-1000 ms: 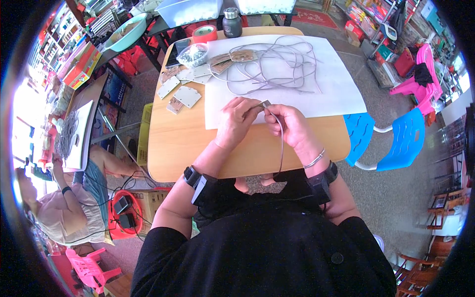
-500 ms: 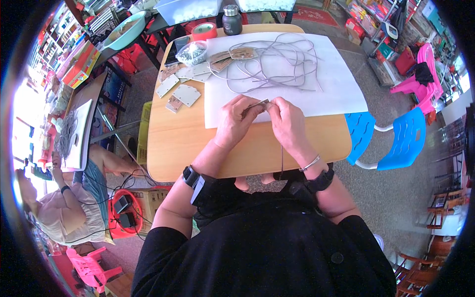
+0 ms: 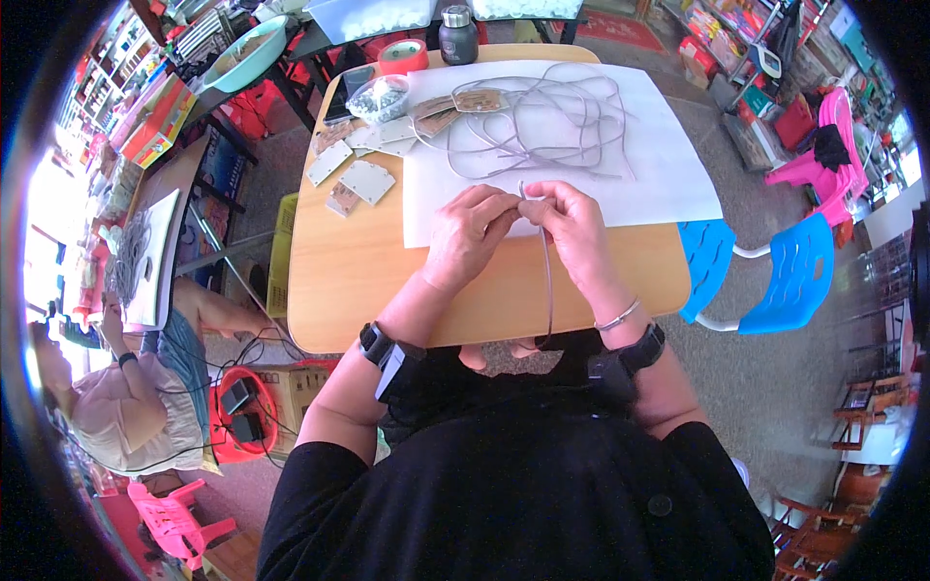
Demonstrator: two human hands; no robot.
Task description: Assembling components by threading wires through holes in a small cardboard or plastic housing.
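Observation:
Over the near edge of a white sheet (image 3: 668,174), my two hands meet at the fingertips. My right hand (image 3: 573,225) is closed in a pinch on a thin grey cord (image 3: 549,281); its tip pokes up between the hands and its length drops past the table's edge toward my lap. My left hand (image 3: 469,232) is closed too, fingertips against the cord's end; what it grips is hidden by the fingers. Beyond the hands lies a loose tangle of grey cord (image 3: 542,155). Flat pale boards (image 3: 368,181) and brown pieces (image 3: 433,116) lie to the left.
Along the table's (image 3: 358,281) far side are a clear bag of small pieces (image 3: 378,100), a red tape roll (image 3: 403,58) and a dark flask (image 3: 458,37). A blue chair (image 3: 790,276) stands right. At far left another person (image 3: 136,407) sits by a second table.
A thin brownish piece seen between my left fingers is now hidden. My right hand has turned, and the cord shows more fully, its tip now upright between my hands.

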